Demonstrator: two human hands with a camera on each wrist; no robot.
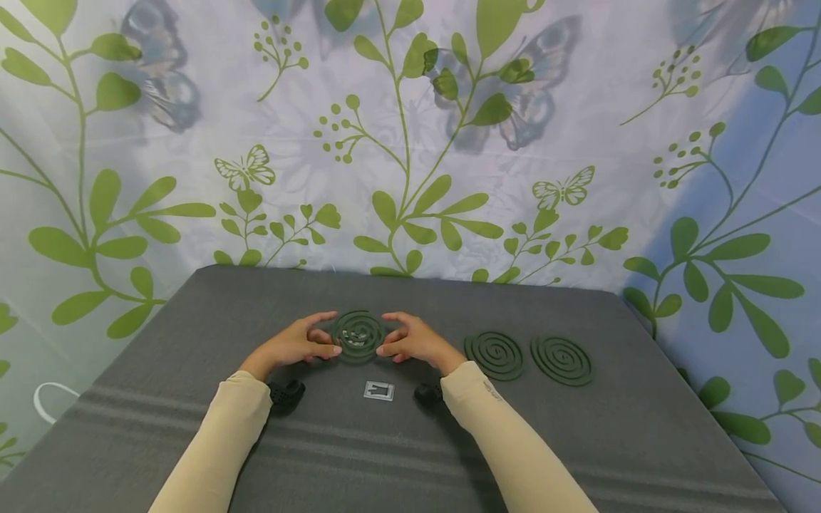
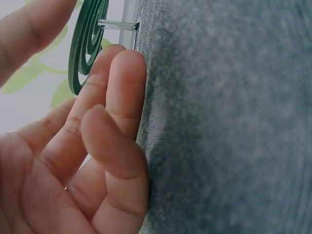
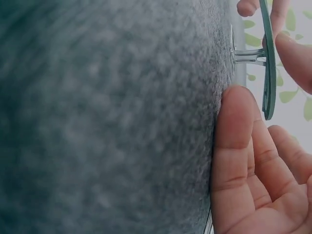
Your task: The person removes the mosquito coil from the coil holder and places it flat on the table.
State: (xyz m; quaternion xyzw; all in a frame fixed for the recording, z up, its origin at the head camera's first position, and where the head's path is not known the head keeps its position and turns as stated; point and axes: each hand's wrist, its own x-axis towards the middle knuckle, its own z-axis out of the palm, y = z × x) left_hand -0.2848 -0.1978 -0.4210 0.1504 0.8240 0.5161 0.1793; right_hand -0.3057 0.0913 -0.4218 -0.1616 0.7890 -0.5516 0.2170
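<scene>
A green mosquito coil lies level above the cloth, on a small clear or silvery stand seen beneath it in the right wrist view. My left hand holds the coil's left side, its index finger at the far rim and thumb at the near rim. Opposite it, my right hand holds the right side in much the same way. The other fingers bend low beside the stand, near the cloth. How firmly the fingertips press the rim is hard to see.
Two more green coils, a nearer one and a farther one, lie flat on the grey cloth to the right. A small silvery plate lies in front of the hands. Behind hangs a leaf-patterned curtain.
</scene>
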